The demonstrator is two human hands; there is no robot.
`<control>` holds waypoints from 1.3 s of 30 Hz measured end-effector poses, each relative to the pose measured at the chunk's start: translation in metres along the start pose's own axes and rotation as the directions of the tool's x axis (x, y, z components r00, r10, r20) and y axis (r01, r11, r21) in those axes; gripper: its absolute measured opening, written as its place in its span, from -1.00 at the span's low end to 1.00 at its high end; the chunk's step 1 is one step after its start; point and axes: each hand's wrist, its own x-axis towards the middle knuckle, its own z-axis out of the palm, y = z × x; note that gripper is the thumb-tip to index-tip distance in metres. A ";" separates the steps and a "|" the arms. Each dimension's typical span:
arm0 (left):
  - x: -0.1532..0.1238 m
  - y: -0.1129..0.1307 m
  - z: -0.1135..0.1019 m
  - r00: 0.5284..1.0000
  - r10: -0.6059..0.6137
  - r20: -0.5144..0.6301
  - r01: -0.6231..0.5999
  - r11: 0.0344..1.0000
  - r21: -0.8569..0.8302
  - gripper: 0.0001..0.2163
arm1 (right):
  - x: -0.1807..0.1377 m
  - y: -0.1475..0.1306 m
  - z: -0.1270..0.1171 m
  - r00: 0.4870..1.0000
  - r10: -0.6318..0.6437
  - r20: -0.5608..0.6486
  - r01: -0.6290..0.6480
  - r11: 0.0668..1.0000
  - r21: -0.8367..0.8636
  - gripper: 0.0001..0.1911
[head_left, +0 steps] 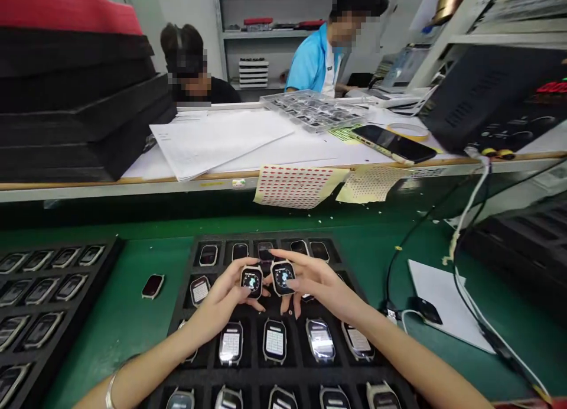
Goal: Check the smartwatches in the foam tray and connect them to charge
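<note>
My left hand (231,288) is closed around a smartwatch body (252,281) without a strap, its thumb on the lit screen. Beside it, my right hand (305,279) grips a second smartwatch body (282,277), which also has a lit dial, with the thumb at the screen's edge. Both watches are held side by side above a black foam tray (252,326). Rows of watch bodies lie in the tray's slots; several, such as this watch (274,341), have bright screens, while those in the back row are dark. My hands hide part of the second row.
Another watch tray (116,249) lies at left, with a loose watch (153,285) on the green mat. Right are cables (390,273), a small black device (427,310) and white paper (469,332). A shelf ahead holds stacked black trays (66,125), a phone (394,143) and a power supply (491,96). Two people sit beyond.
</note>
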 end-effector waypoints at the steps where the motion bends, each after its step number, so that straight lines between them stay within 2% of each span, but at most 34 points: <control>1: 0.001 0.000 0.000 1.000 0.009 0.002 -0.009 1.000 0.007 -0.66 | 0.000 0.000 0.001 1.000 -0.001 -0.011 0.001 1.000 -0.007 -0.40; 15: 0.003 -0.002 -0.003 0.999 0.043 0.029 -0.045 0.997 0.067 -0.71 | 0.000 0.003 0.006 0.995 -0.053 -0.089 0.044 0.994 -0.098 -0.51; 17: 0.004 -0.002 -0.003 0.998 0.050 0.026 -0.051 0.996 0.071 -0.71 | -0.001 0.003 0.007 0.996 -0.058 -0.071 0.049 0.991 -0.123 -0.48; 20: 0.003 -0.002 -0.005 0.997 0.083 -0.003 -0.083 0.993 0.080 -0.69 | -0.004 0.000 0.008 0.998 -0.059 0.008 0.060 0.983 -0.175 -0.32; 23: 0.002 0.000 -0.009 0.989 0.137 -0.048 -0.132 0.986 0.099 -0.65 | -0.003 -0.002 0.007 0.999 -0.023 0.047 0.037 0.951 -0.307 -0.37; 25: 0.000 0.003 -0.013 0.986 0.152 -0.067 -0.144 0.983 0.112 -0.65 | -0.002 0.000 0.006 1.000 -0.022 0.021 0.030 0.850 -0.526 -0.45; 28: -0.003 0.007 -0.014 0.988 0.137 -0.075 -0.128 0.985 0.118 -0.68 | 0.002 0.005 0.003 0.993 -0.094 0.065 0.104 0.519 -0.849 -0.52; 30: -0.005 0.009 -0.013 0.989 0.125 -0.074 -0.116 0.987 0.116 -0.70 | 0.003 0.005 0.001 0.983 -0.108 0.147 0.175 0.334 -0.926 -0.47; 33: -0.005 0.010 -0.012 0.990 0.122 -0.074 -0.113 0.987 0.113 -0.73 | 0.003 -0.002 -0.009 0.976 -0.125 0.180 0.203 0.209 -0.957 -0.43; 36: -0.004 0.010 -0.011 0.989 0.127 -0.075 -0.118 0.987 0.110 -0.75 | 0.004 -0.012 -0.032 0.976 -0.210 0.060 0.079 0.084 -0.993 -0.68; 39: -0.005 0.010 -0.010 0.989 0.129 -0.077 -0.120 0.987 0.110 -0.75 | 0.004 -0.013 -0.059 0.956 -0.261 -0.131 -0.145 -0.035 -0.989 -0.73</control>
